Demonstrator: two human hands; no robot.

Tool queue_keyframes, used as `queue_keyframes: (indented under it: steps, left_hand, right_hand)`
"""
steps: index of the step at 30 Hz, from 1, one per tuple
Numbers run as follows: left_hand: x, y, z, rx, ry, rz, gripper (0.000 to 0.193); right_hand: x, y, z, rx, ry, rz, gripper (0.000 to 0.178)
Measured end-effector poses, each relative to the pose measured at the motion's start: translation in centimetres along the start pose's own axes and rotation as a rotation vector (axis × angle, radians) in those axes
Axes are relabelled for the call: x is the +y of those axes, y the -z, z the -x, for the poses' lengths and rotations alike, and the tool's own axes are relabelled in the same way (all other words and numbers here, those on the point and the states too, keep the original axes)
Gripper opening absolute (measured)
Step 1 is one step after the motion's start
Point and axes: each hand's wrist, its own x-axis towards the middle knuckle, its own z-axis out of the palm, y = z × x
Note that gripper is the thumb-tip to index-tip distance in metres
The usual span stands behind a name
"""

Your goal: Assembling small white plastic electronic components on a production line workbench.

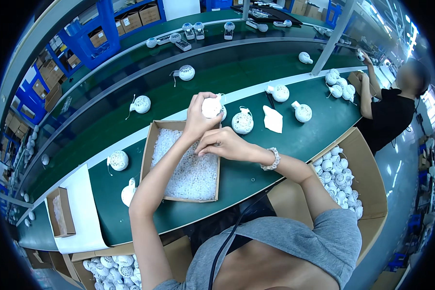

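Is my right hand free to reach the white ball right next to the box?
Probably yes: the right hand hovers over the box, and bare green table separates it from the white ball.

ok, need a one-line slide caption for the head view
Left hand holds a white round part over a cardboard tray of small white rings; right hand hovers just below.

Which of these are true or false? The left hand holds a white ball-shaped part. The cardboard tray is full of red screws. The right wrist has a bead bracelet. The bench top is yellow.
1. The left hand holds a white round part: true.
2. The cardboard tray holds red screws: false, small white rings.
3. The right hand has a bead bracelet at its wrist: true.
4. The bench top is yellow: false, dark green.
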Motion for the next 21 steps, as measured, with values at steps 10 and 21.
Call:
queue_keyframes:
  steps: [10, 21]
  left_hand:
    - [2.6, -0.6, 1.5, 0.146, -0.114, -0.217, 0.05]
    - [3.3, -1.0, 1.7, 0.16, -0.128, -0.306, 0.05]
  right_hand:
    - [2.8, 5.4, 2.4, 0.735, -0.125, -0.19, 0.011]
    - [4.7, 4.4, 2.6, 0.719, -0.242, -0.302, 0.025]
